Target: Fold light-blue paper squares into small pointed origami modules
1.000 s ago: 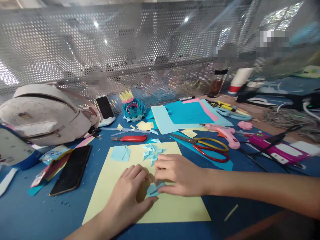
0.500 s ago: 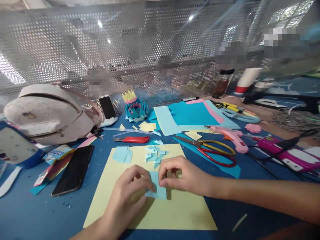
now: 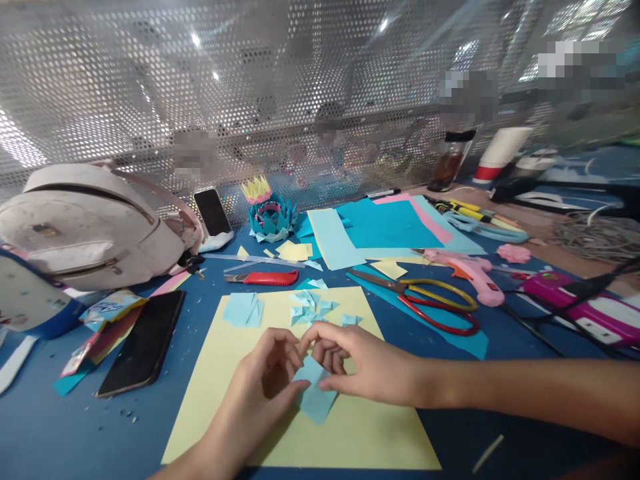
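Observation:
Between my two hands is a small light-blue paper piece (image 3: 318,399), tilted a little over a large pale-yellow sheet (image 3: 210,407). My left hand (image 3: 273,373) pinches its left edge, thumb in front and fingers curled behind. On the other side, my right hand (image 3: 350,363) grips the top right of the same paper between thumb and fingers. Just beyond my fingers lie several small folded light-blue pieces (image 3: 306,311), with one more folded piece (image 3: 351,320) to their right. A little stack of light-blue paper squares (image 3: 244,310) rests at the sheet's far left.
Past the sheet lie a red utility knife (image 3: 271,278), scissors (image 3: 430,297) and a pink glue gun (image 3: 470,270). A blue paper lotus (image 3: 271,217) stands near the perforated metal screen (image 3: 250,87). Left are a phone (image 3: 145,347) and a backpack (image 3: 85,227).
The light-blue paper has turned from lying nearly square on the sheet to a slanted position, lifted at its top. Both hands have drawn closer together, and my right hand has shifted, uncovering a folded piece.

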Demonstrator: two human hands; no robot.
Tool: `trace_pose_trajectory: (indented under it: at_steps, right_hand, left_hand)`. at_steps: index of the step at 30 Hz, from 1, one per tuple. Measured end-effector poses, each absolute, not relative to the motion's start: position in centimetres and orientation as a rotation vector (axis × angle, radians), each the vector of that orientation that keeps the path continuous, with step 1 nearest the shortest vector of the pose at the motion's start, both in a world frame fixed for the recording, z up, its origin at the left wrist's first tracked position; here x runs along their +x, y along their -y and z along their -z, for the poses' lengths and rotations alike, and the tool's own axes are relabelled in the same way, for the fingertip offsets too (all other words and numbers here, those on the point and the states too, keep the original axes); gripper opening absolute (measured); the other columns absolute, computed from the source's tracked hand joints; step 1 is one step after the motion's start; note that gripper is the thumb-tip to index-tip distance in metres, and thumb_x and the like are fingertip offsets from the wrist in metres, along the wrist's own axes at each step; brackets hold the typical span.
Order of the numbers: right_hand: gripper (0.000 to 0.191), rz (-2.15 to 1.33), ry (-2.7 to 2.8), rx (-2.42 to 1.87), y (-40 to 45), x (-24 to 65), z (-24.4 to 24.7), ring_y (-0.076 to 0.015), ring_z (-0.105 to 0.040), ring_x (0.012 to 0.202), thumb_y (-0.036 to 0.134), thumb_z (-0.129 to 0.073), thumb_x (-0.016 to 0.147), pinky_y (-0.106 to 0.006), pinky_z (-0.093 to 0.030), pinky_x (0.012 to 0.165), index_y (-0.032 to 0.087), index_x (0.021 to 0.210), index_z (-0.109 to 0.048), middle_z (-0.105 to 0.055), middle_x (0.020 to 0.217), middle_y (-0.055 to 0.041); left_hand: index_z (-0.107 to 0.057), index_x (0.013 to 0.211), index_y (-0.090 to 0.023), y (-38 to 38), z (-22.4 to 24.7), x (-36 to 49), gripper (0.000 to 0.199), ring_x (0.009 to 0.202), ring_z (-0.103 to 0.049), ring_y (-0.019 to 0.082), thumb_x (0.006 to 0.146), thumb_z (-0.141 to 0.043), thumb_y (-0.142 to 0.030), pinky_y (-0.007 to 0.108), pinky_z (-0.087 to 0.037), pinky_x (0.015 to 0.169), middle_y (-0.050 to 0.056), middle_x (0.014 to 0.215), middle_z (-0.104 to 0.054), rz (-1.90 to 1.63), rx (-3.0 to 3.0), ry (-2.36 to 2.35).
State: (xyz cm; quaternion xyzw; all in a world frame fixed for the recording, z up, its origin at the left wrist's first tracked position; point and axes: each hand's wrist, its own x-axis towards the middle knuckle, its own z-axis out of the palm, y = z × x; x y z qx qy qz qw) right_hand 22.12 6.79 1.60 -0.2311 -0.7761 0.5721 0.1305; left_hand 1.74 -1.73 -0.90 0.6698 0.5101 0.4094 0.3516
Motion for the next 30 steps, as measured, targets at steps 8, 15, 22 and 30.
trace_pose_trajectory:
  at_steps: [8, 15, 22, 30]
  right_hand:
    - [0.014, -1.051, 2.537, -0.500, -7.6, 22.8, -0.1, -0.0128, -0.059, 0.077, 0.017, -0.071, 0.091, -0.024, -0.046, 0.069, 0.017, 0.103, -0.064, -0.065, 0.087, -0.0004]
    - [0.021, -0.480, 2.621, 0.097, -8.9, 23.4, 0.3, -0.0171, -0.061, 0.097, 0.017, -0.046, 0.105, -0.030, -0.048, 0.082, 0.013, 0.109, -0.067, -0.072, 0.106, -0.0074]
    - [0.019, -0.014, 2.585, 0.277, -9.2, 23.5, -0.3, -0.0160, -0.065, 0.095, 0.014, -0.053, 0.103, -0.029, -0.047, 0.069, 0.013, 0.102, -0.072, -0.076, 0.107, -0.0027]
    - [0.022, -0.032, 2.617, 0.273, -9.3, 23.6, -0.2, -0.0145, -0.065, 0.097, 0.015, -0.051, 0.105, -0.029, -0.050, 0.072, 0.015, 0.102, -0.073, -0.077, 0.109, -0.0014]
  left_hand:
    - [-0.061, 0.104, -0.023, 1.4, 0.3, 1.3, 0.022, 0.072, -0.062, 0.014, 0.088, -0.057, -0.009, 0.023, -0.046, 0.064, -0.001, 0.083, -0.067, -0.946, 1.969, -1.376]
    - [-0.071, 0.099, -0.026, 0.9, 0.5, 0.1, 0.026, 0.087, -0.064, 0.016, 0.099, -0.052, -0.008, 0.030, -0.041, 0.080, 0.001, 0.096, -0.071, -0.965, 2.266, -1.169]
    - [-0.071, 0.108, -0.020, 0.6, 0.8, -1.0, 0.017, 0.089, -0.060, 0.016, 0.101, -0.058, -0.011, 0.031, -0.036, 0.078, 0.004, 0.099, -0.067, -0.940, 2.679, -0.962]
    - [-0.069, 0.107, -0.021, 0.7, 0.6, -0.7, 0.019, 0.077, -0.052, 0.014, 0.106, -0.051, -0.017, 0.033, -0.034, 0.078, 0.002, 0.086, -0.065, -0.850, 2.850, -0.976]
